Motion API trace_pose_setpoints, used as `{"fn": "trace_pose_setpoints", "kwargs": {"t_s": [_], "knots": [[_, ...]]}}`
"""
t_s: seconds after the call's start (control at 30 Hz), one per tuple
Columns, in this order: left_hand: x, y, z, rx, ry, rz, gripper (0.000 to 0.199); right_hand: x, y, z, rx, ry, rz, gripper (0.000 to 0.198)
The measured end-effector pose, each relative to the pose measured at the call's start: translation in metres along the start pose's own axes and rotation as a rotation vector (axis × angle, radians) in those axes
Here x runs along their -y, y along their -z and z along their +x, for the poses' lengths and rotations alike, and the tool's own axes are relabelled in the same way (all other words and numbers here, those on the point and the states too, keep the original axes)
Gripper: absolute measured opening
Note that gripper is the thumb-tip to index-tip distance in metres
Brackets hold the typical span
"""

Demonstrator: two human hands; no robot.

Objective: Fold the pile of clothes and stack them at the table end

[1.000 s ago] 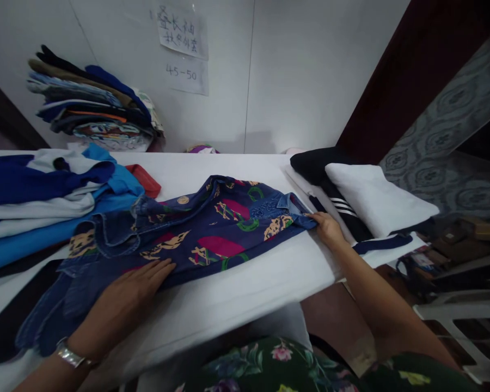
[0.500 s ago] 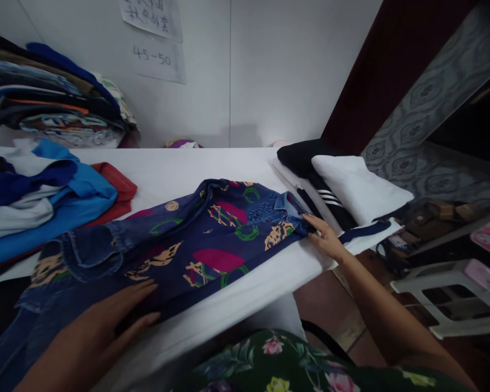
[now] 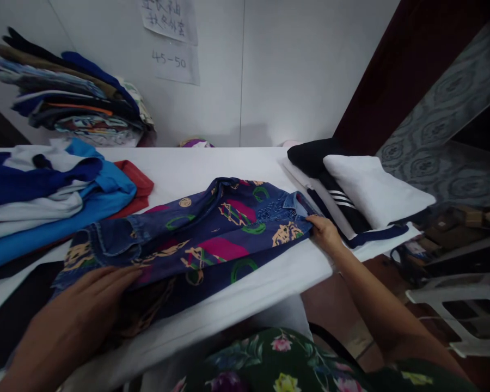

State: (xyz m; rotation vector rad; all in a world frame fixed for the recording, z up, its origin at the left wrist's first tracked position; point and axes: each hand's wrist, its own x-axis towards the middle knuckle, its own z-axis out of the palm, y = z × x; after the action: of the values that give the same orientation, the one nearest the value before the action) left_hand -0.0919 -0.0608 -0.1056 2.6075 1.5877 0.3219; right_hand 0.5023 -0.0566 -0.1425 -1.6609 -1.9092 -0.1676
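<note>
A patterned denim shirt [image 3: 212,228] in blue with magenta, green and tan shapes lies lengthwise on the white table, its collar toward the right. My right hand [image 3: 325,233] pinches the shirt at the collar end. At the near left side, my left hand [image 3: 85,305] grips the shirt's near layer, fingers together on top and thumb hidden beneath. That layer is folded up, and a darker part of the shirt shows under it. A denim sleeve with its cuff [image 3: 118,239] lies folded across the body of the shirt.
Loose blue, white and red clothes [image 3: 57,201] lie at the left, before a tall stack of folded clothes [image 3: 81,103]. Folded black garments [image 3: 316,155] and a white garment [image 3: 371,188] lie at the right. A white plastic stool [image 3: 465,310] stands on the floor.
My left hand has closed on the shirt's near layer and lifted it back, baring fabric underneath. My right hand stays at the collar. The view has shifted slightly left.
</note>
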Motion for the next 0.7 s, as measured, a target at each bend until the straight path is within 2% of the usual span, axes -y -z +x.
{"fn": "trace_pose_setpoints", "kwargs": {"t_s": [0.1, 0.2, 0.3, 0.4, 0.53, 0.63, 0.7], "knots": [[0.001, -0.008, -0.007, 0.072, -0.082, 0.027, 0.045, -0.009, -0.007, -0.007, 0.070, 0.028, 0.100, 0.045], [-0.002, -0.012, -0.013, 0.063, -0.056, -0.015, 0.043, -0.012, -0.004, -0.012, 0.104, -0.001, 0.162, 0.046], [-0.008, -0.006, -0.015, 0.034, -0.028, -0.076, 0.039, 0.001, 0.006, -0.011, 0.142, -0.018, 0.176, 0.054], [-0.016, 0.007, -0.011, 0.004, 0.014, -0.142, 0.040, 0.028, 0.017, 0.000, 0.212, 0.015, 0.210, 0.057], [-0.025, 0.021, 0.006, -0.049, 0.088, -0.146, 0.051, 0.053, 0.015, 0.021, 0.218, -0.002, 0.181, 0.041], [-0.041, 0.031, 0.027, -0.043, 0.102, -0.149, 0.056, 0.053, 0.000, 0.030, 0.215, 0.003, 0.113, 0.038], [-0.057, 0.036, 0.046, -0.003, 0.051, -0.174, 0.051, 0.049, -0.011, 0.030, 0.209, 0.033, 0.085, 0.037]]}}
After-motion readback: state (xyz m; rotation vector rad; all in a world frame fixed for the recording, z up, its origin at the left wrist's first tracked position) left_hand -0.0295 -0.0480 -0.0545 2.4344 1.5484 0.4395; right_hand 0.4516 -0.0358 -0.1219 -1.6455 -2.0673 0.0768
